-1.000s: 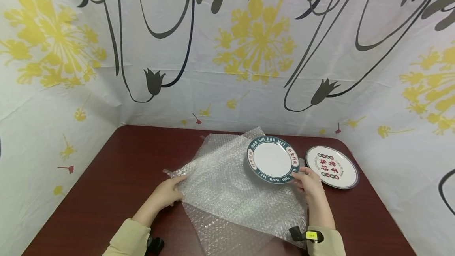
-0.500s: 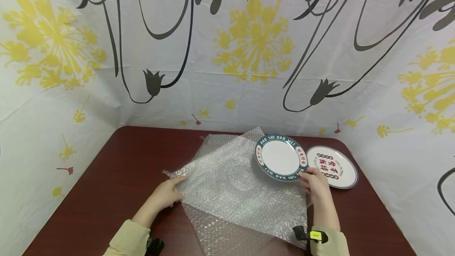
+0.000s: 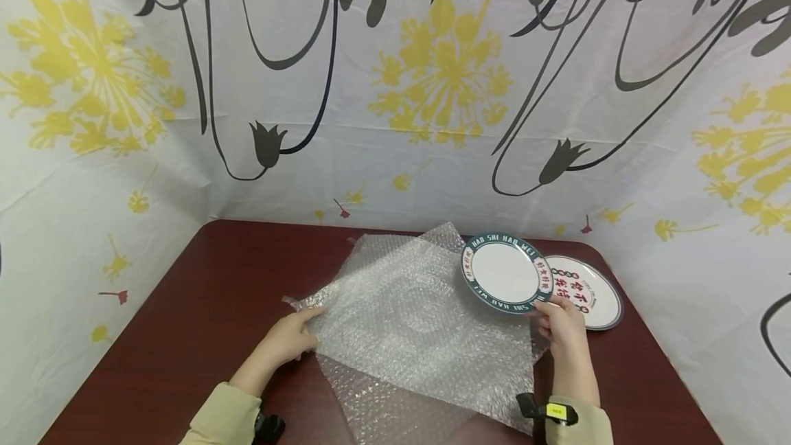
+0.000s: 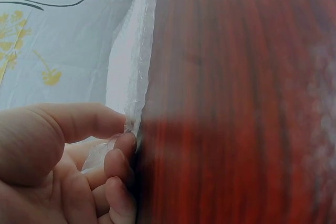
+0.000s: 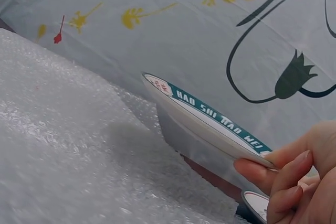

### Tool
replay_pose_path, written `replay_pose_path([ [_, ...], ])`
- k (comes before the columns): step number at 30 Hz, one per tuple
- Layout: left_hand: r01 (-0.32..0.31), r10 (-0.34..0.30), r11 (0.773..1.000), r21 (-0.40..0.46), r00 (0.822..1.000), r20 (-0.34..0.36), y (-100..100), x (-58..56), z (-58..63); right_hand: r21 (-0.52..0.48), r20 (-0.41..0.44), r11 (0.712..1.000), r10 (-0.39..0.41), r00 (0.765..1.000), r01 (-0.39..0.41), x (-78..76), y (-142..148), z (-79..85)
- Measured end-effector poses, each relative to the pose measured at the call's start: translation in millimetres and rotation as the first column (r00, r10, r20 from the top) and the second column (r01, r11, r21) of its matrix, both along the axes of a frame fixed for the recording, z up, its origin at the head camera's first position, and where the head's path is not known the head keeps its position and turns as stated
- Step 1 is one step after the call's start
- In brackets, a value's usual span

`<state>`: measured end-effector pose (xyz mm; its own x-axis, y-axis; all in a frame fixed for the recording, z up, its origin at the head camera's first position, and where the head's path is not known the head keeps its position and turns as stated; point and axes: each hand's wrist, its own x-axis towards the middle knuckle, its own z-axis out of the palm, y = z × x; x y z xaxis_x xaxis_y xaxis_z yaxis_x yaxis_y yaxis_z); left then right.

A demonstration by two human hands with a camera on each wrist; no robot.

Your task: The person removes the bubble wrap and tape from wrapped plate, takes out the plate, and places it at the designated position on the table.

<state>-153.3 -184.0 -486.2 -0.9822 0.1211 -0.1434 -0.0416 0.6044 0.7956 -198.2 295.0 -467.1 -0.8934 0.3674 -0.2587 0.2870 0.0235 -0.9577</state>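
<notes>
In the head view my right hand (image 3: 564, 321) pinches the near right rim of a green-rimmed white plate (image 3: 505, 272). The right wrist view shows this plate (image 5: 210, 124) raised and tilted, thumb above the rim and fingers beneath. Under and left of it spreads a sheet of bubble wrap (image 3: 408, 321). At the sheet's left corner rests my left hand (image 3: 290, 336); in the left wrist view its thumb and fingertips pinch the edge of the bubble wrap (image 4: 137, 56). A second white plate (image 3: 596, 301) with red lettering lies at the right, partly covered by the held one.
A dark red wooden table (image 3: 204, 307) carries everything. Behind and beside it hangs a white cloth (image 3: 346, 88) printed with flowers. A lower piece of bubble wrap (image 3: 395, 404) sticks out toward the near edge.
My right hand has carried the green-rimmed plate to the right, so it now overlaps the red-lettered plate in the head view. My left hand and the bubble wrap stay put.
</notes>
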Motion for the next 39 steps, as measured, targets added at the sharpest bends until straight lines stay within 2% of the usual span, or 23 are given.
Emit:
replay_pose_path([
  [8, -0.006, 0.006, 1.0, 0.004, 1.0, 0.009, 0, 1.4, -0.1, -0.014, -0.017, 0.996, -0.087, 0.996, 0.086, 0.0, 8, -1.7],
  [15, -0.004, 0.004, 1.0, 0.005, 1.0, 0.009, 1, 1.4, 0.4, -0.055, -0.035, 0.978, -0.204, 0.978, 0.202, 0.7, 12, -2.0],
  [22, -0.002, 0.002, 1.0, -0.002, 1.0, 0.009, 1, 2.3, 1.2, -0.067, -0.033, 0.966, -0.251, 0.968, 0.248, 4.1, 18, -1.5],
  [32, 0.008, -0.008, 1.0, 0.0, 1.0, 0.006, 1, 1.9, 1.5, -0.118, -0.024, 0.936, -0.337, 0.941, 0.333, 6.8, 25, -3.4],
  [39, 0.016, -0.016, 1.0, -0.002, 1.0, 0.003, 0, 1.5, 0.3, -0.197, -0.018, 0.898, -0.403, 0.915, 0.392, 6.1, 33, -6.9],
])
